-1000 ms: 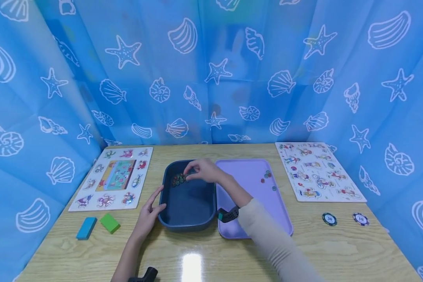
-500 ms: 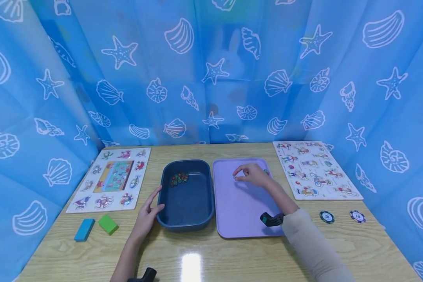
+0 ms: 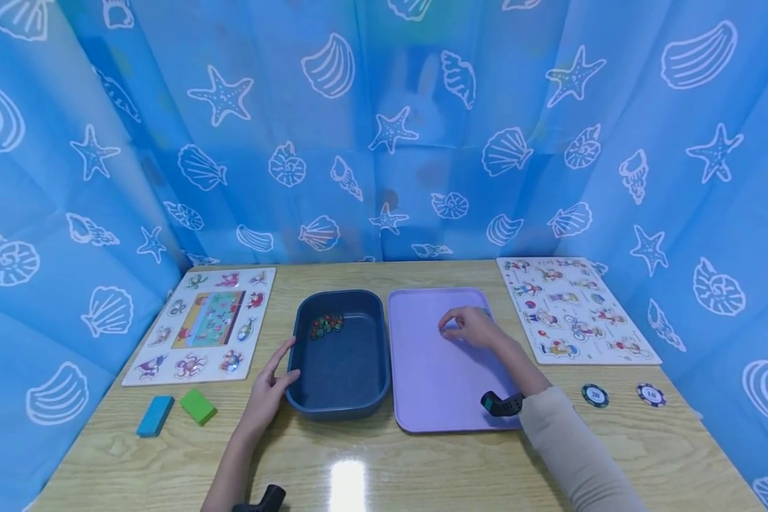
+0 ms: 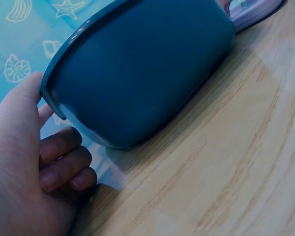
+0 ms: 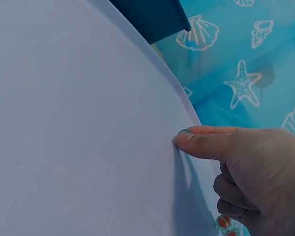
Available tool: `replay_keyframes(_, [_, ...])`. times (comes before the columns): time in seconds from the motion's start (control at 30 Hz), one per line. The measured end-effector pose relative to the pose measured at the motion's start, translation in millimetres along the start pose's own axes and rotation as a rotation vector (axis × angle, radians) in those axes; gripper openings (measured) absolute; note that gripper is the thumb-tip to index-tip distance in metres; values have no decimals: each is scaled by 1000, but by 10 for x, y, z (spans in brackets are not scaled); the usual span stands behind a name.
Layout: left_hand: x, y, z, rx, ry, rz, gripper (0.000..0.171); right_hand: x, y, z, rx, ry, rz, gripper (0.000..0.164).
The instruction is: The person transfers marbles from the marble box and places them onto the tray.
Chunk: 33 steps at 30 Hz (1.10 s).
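Observation:
My left hand (image 3: pixel 268 390) holds the left rim of a dark blue plastic tub (image 3: pixel 340 416), thumb and forefinger at the edge. In the left wrist view its other fingers (image 4: pixel 64 167) curl below the rim. Several red and green glass marbles (image 3: pixel 326 325) cluster toward the back left of the tub. Over the purple tray (image 3: pixel 422 384) is my right hand (image 3: pixel 470 327), thumb and forefinger pinched together low above its surface. A small greyish marble (image 5: pixel 184 131) shows between those fingertips. More glass marbles (image 5: pixel 223 222) lie behind the curled fingers, mostly hidden in the head view.
A sea-animal puzzle board (image 3: pixel 200 326) lies at the left, a second picture board (image 3: pixel 576 309) at the right. Blue (image 3: pixel 156 416) and green blocks (image 3: pixel 198 407) sit near the left arm. Two poker chips, one marked 20 (image 3: pixel 595 395), lie at the right. A shell-patterned curtain (image 3: pixel 384 178) surrounds the table.
My right hand has left the tub's marbles and moved right over the purple tray, then slightly farther right and lower. The left hand keeps its place on the tub.

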<state>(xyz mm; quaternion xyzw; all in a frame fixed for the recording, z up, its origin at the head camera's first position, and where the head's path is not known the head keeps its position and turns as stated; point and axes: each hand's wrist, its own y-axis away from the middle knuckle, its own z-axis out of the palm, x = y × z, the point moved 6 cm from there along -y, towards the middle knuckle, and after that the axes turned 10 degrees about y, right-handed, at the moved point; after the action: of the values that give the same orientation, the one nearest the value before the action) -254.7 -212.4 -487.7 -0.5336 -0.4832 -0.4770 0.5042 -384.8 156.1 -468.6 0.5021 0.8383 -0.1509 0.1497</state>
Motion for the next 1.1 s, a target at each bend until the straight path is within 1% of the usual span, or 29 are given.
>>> replay_keyframes(0.13, [-1,2,-8,0,-5,12,51,-85,-21,-56,38,-10,-8,20])
replay_keyframes(0.23, [9,10,-13,2,-2,12,51,-275,-89,-119,55,-28,-37,21])
replay_keyframes(0.33, [18,15,-20,4,8,2,51,-564,-200,-160,58,-55,-92,22])
replay_keyframes(0.43, [59,30,-13,-7,30,-3,52,-888,-345,-151,66,-79,-157,20])
replay_keyframes(0.57, [174,73,26,-20,39,-4,53,-1278,-551,-73,54,-83,-221,15])
replay_keyframes(0.7, [273,108,64,-12,22,-12,53,-1561,-742,40,1,-74,-260,16])
replay_keyframes(0.8, [291,110,75,-7,12,-20,52,-1693,-863,131,-39,-48,-278,18])
replay_keyframes(0.93, [290,102,73,-4,18,-20,52,-1795,-984,262,-91,-12,-293,17])
replay_keyframes(1.03, [287,98,72,-9,21,-15,52,-1821,-1038,369,-139,41,-282,16])
replay_keyframes(1.1, [286,99,68,-15,15,-13,52,-1824,-1064,443,-167,110,-275,16])
